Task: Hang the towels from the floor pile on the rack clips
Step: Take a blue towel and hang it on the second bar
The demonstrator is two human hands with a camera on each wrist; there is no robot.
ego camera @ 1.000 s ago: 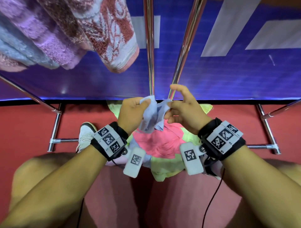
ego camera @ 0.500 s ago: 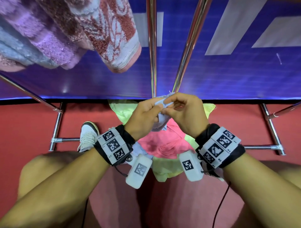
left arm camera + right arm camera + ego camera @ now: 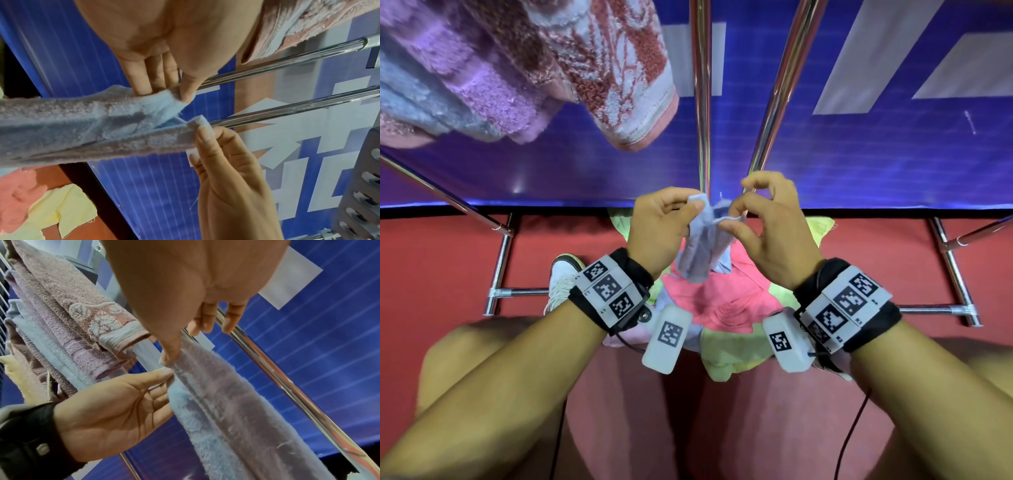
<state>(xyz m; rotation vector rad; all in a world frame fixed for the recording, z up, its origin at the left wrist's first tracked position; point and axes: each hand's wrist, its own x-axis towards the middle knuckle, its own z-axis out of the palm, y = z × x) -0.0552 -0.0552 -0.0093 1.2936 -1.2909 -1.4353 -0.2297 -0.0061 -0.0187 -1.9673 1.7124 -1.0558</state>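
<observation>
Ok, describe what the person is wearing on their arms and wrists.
Both forearms are bare, with no sleeves. Each wrist carries a black strap topped by a white band printed with black square marker codes. A white, rounded module with one such code hangs beside each strap. A thin dark cable trails from the right wrist.
</observation>
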